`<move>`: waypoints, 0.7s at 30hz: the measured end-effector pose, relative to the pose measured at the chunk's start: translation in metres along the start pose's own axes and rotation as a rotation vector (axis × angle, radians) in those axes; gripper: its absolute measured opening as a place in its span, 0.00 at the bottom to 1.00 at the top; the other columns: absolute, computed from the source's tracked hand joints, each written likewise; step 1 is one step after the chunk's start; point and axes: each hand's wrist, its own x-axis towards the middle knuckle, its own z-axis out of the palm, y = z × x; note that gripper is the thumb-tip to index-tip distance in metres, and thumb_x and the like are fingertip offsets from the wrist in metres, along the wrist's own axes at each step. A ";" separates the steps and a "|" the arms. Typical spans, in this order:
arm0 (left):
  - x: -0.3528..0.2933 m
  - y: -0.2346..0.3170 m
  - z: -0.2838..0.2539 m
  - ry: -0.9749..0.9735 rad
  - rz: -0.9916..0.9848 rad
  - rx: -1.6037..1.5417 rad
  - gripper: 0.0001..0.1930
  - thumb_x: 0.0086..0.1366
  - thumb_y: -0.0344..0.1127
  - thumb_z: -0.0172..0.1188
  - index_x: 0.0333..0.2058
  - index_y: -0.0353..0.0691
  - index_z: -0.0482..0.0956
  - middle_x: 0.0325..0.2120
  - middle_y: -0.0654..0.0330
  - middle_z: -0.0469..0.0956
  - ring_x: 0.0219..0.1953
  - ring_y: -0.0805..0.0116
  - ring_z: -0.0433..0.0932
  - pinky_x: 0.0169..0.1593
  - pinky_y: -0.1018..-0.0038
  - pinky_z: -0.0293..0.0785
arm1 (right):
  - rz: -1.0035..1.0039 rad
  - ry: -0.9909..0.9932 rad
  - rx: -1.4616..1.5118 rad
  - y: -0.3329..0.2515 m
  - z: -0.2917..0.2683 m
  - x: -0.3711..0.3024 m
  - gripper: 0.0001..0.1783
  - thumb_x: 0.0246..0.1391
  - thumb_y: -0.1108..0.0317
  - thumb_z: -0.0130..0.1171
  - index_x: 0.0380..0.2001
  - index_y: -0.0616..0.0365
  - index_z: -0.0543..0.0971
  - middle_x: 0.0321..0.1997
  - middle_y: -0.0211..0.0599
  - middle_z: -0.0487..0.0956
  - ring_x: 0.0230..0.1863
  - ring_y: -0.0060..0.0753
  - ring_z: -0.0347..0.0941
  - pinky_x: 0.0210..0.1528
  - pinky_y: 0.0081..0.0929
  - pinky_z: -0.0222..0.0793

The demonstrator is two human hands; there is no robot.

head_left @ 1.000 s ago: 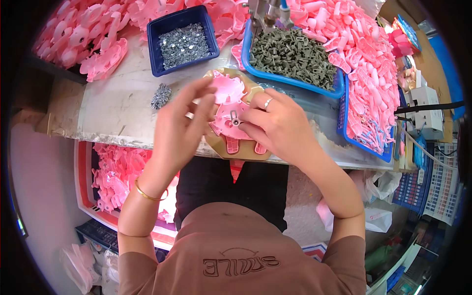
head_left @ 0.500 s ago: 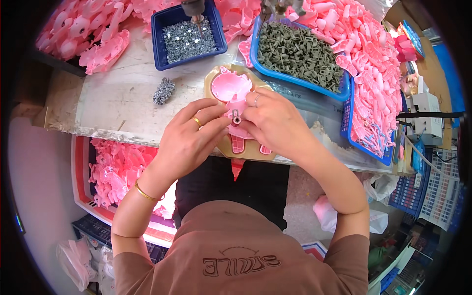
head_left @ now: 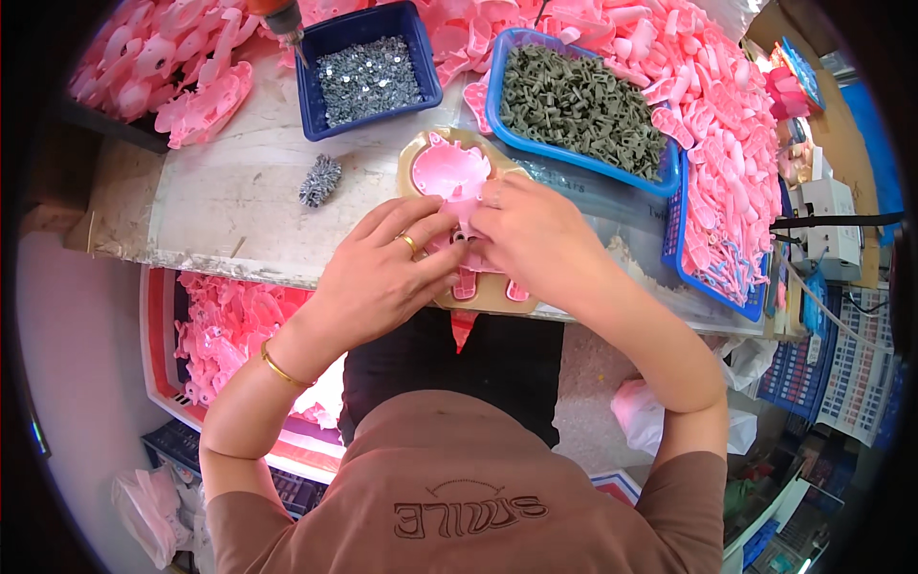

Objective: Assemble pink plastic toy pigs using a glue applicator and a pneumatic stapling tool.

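A pink plastic toy half-shell (head_left: 449,168), with a round hollow head and a narrower body, lies open side up in a tan holding block (head_left: 413,151) at the table's front edge. My left hand (head_left: 387,263) reaches over the body from the left, its fingertips pressed together on a small dark and metallic part (head_left: 462,236) in the middle. From the right, my right hand (head_left: 535,228) has its fingers curled over the shell's body, the thumb side beside the same small part. My fingers cover most of the body. Two pink feet (head_left: 466,284) show below them.
A dark blue bin (head_left: 311,105) of screws stands behind, with a hanging screwdriver (head_left: 285,21) at its left. A bright blue tray (head_left: 574,165) of grey-green clips sits at the back right, beside heaped pink parts (head_left: 732,163). A grey bristly clump of screws (head_left: 320,181) lies left.
My left hand has moved slightly right and down, its fingertips now over the small part that showed between the hands before. The screwdriver has swung left, off the screw bin.
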 end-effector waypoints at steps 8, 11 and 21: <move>0.001 0.004 0.001 0.030 -0.049 -0.060 0.14 0.58 0.36 0.65 0.44 0.45 0.80 0.49 0.59 0.75 0.58 0.56 0.70 0.61 0.58 0.67 | 0.297 -0.021 0.066 0.001 -0.024 -0.038 0.10 0.46 0.66 0.68 0.31 0.55 0.79 0.32 0.34 0.74 0.36 0.39 0.75 0.38 0.35 0.73; 0.001 0.006 0.000 0.011 -0.056 -0.053 0.15 0.57 0.35 0.65 0.44 0.45 0.80 0.49 0.59 0.74 0.58 0.55 0.70 0.61 0.58 0.66 | 0.246 0.021 0.032 0.002 -0.019 -0.039 0.09 0.46 0.66 0.68 0.30 0.54 0.79 0.29 0.32 0.73 0.34 0.36 0.75 0.35 0.33 0.73; 0.002 0.007 0.003 0.009 -0.052 -0.055 0.17 0.57 0.35 0.66 0.46 0.45 0.79 0.51 0.58 0.74 0.58 0.54 0.70 0.61 0.57 0.65 | 0.200 0.146 -0.029 0.006 -0.012 -0.040 0.06 0.48 0.66 0.67 0.27 0.53 0.80 0.26 0.29 0.73 0.32 0.34 0.76 0.32 0.33 0.73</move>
